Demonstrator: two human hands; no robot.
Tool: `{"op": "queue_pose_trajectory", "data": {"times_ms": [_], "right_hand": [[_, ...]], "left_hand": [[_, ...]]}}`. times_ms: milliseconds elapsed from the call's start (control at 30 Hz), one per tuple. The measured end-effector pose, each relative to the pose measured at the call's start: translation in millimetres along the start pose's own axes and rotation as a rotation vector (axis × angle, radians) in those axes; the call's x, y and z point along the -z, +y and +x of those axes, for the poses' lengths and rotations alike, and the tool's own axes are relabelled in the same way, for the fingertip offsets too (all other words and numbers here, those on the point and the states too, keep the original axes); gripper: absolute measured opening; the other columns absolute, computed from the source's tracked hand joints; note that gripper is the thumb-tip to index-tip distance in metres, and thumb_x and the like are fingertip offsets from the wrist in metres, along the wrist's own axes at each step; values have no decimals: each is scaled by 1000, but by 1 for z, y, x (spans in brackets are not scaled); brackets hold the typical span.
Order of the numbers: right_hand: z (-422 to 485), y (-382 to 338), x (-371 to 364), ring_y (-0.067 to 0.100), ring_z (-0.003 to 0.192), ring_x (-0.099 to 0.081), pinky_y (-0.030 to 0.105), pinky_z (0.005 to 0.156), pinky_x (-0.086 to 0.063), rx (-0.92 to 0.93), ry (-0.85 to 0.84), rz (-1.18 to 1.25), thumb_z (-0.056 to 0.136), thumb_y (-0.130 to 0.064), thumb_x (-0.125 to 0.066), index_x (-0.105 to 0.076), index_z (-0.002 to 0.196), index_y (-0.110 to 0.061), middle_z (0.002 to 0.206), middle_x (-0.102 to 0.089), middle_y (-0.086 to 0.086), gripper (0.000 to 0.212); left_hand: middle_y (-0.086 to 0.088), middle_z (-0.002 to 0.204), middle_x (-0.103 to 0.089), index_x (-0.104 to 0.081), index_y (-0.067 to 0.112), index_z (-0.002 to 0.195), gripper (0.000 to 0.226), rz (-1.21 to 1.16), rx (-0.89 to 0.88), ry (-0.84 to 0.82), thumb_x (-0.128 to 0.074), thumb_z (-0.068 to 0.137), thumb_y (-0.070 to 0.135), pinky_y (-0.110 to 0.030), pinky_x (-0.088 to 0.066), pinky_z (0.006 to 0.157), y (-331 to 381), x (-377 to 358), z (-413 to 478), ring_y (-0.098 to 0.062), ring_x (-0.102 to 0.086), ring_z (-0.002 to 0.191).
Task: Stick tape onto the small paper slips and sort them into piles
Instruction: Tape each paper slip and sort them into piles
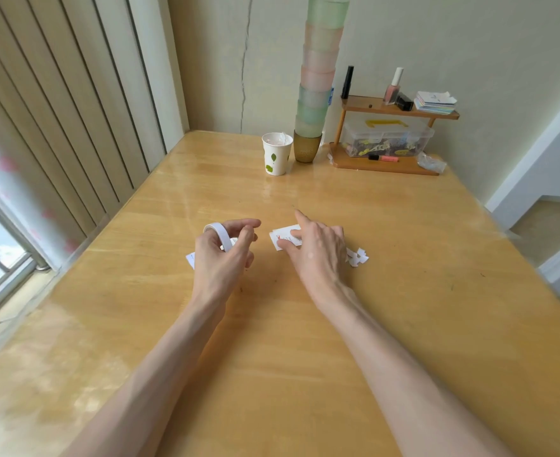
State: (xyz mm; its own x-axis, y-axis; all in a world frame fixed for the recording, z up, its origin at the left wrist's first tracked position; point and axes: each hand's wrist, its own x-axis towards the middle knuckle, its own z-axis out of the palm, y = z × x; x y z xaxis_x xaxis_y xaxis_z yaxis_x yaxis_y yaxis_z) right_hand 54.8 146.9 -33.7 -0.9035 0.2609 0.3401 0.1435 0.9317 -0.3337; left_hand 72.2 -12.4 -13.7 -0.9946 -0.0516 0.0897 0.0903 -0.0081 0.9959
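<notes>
The left hand [221, 258] is curled round the tape roll [219, 234] just above the bench [272, 341], and the right hand [314, 249] presses with rather straight fingers on the small stack of paper slips [280, 237] at the bench's middle. I think a loose tape end could catch the fingers or two slips at once. The light slips could also slide and mix with the white scraps [359, 256] beside the right hand.

Print on the paper slip [285, 237] — too small to read.
</notes>
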Motion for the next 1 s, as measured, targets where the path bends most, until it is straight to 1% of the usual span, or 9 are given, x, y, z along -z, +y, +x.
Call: {"op": "queue_pose_trajectory", "data": {"times_ms": [200, 333, 400, 467, 567, 633, 700, 800, 1000], "right_hand": [[-8, -2, 6, 17, 100, -65, 30, 89, -36, 17, 15, 55, 95, -40, -73, -51, 150, -28, 105, -79, -10, 60], [-25, 2, 27, 2, 89, -48, 27, 95, -38, -27, 42, 337, 93, -41, -75, -55, 148, -30, 104, -79, -17, 60], [-35, 9, 35, -2, 99, -57, 30, 101, -43, 2, 91, 474, 89, -42, -80, -59, 145, -28, 100, -79, -19, 61], [-45, 15, 39, 4, 112, -66, 32, 105, -44, 69, 100, 529, 86, -43, -81, -61, 143, -29, 98, -78, -23, 62], [-55, 24, 40, 0, 114, -64, 20, 104, -39, 112, 58, 544, 85, -44, -83, -60, 144, -33, 106, -76, -27, 64], [-57, 31, 40, -3, 119, -60, 13, 96, -40, 64, -2, 617, 86, -42, -82, -58, 146, -34, 116, -72, -24, 64], [-57, 36, 40, -6, 109, -65, 11, 85, -44, -27, -99, 783, 90, -32, -81, -62, 142, -29, 107, -72, -24, 55], [-57, 42, 42, 2, 76, -70, 17, 79, -51, -125, -147, 927, 91, -13, -80, -73, 124, -20, 77, -72, -14, 35], [-61, 51, 48, -1, 64, -59, 12, 72, -47, -134, -253, 681, 87, -16, -84, -72, 122, -29, 65, -67, -21, 40]], "left_hand": [[-3, 89, -67, -79, 25, 97, 16, 93, -20, -8, -63, 99, 21, -15, -40, 49, -2, -1, -1, -9, -52, 51], [14, 85, -71, -77, 20, 106, 21, 245, -55, -25, -72, 95, 37, -17, -48, 54, -2, -1, -2, -8, -64, 55], [9, 81, -75, -78, 18, 103, 33, 303, -48, -74, -75, 91, 49, -20, -49, 60, -1, -1, -4, -6, -69, 63], [5, 77, -78, -79, 18, 101, 32, 277, -8, -147, -77, 89, 48, -20, -46, 56, 1, -4, -6, -11, -64, 53], [6, 72, -77, -77, 16, 95, 18, 227, 61, -224, -81, 90, 33, -18, -43, 50, 1, -5, -8, -14, -54, 45], [4, 67, -73, -76, 16, 93, 16, 241, 86, -250, -82, 89, 30, -19, -41, 49, 1, -4, -7, -13, -52, 44], [0, 64, -71, -76, 16, 94, 15, 246, 103, -293, -82, 90, 29, -17, -39, 48, 1, -3, -7, -14, -51, 45], [-4, 69, -74, -75, 18, 93, 13, 290, 122, -348, -82, 89, 29, -20, -40, 49, 2, -1, -6, -15, -51, 46], [9, 80, -79, -76, 17, 91, 9, 398, -19, -248, -70, 97, 21, -20, -47, 48, 4, 5, -3, -16, -54, 46]]}}
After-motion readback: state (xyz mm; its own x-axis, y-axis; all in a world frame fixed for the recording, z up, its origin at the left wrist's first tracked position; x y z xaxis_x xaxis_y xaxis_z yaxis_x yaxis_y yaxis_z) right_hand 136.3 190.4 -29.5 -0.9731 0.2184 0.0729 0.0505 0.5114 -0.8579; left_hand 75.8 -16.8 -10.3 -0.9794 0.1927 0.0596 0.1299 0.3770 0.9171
